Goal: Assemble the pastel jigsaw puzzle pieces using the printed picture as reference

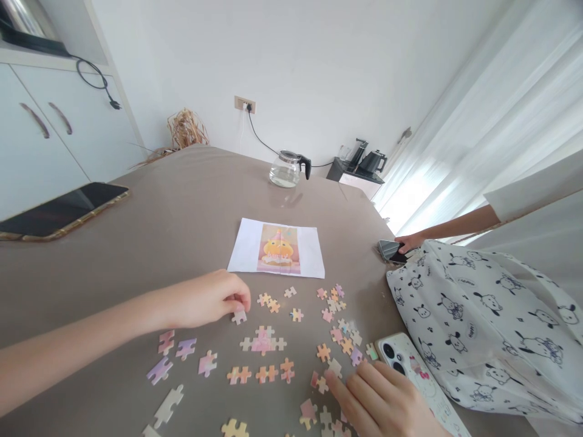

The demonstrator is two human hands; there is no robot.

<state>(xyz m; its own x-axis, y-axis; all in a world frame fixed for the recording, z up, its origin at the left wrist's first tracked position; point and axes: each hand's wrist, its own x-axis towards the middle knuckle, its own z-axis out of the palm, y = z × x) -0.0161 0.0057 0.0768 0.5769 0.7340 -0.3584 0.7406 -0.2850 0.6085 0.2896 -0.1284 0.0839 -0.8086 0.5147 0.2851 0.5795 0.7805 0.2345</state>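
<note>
My left hand (214,301) is closed, thumb and fingers pinching a pale pinkish jigsaw piece (238,314) just above or on the table. My right hand (382,397) rests over the loose pieces at the right, fingers apart, with its index fingertip by a whitish jigsaw piece (334,366). Between the hands lies a joined pink and white section (263,341). Below it are short joined orange strips (239,375). Purple and pink pieces (186,348) are scattered at the left. A paper with a printed yellow cartoon picture (278,249) lies beyond the pieces.
A white phone (421,379) and a patterned white bag (473,328) stand at the right. Another person's hand (409,241) holds a dark phone there. A glass pot of clear liquid (285,171) stands at the back; a black phone (64,209) lies left.
</note>
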